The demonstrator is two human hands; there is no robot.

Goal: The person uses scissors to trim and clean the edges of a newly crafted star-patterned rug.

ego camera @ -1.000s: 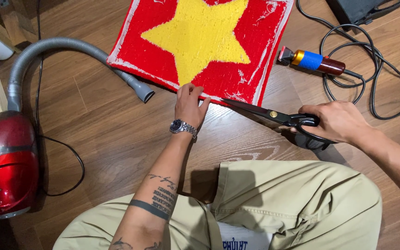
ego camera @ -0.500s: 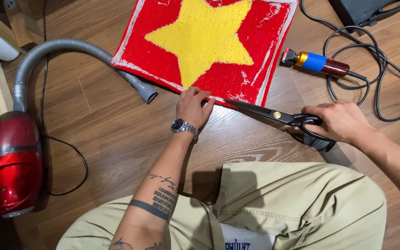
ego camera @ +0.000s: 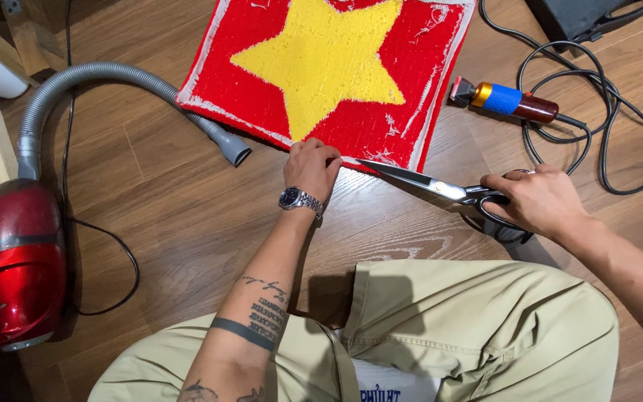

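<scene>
**Rug edge pinched, shears closing in**

Left hand (ego camera: 311, 168) pinches the near edge of the red tufted rug (ego camera: 381, 82) on the floor — soft, floppy, best held beside the cut. Right hand (ego camera: 533, 201) grips scissors (ego camera: 429, 183), blades closed, at its 9 o'clock — heavy, stiff.

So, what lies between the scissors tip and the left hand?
Only bare wooden floor separates the scissors tip from the left hand, beside the rug edge, in the head view.

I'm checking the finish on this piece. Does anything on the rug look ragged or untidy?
Yes. The red and yellow star rug has loose white threads and frayed patches along its near and right edges, thickest near the corner by the scissors. The left hand pinches that near edge; the right hand holds the scissors.
</scene>
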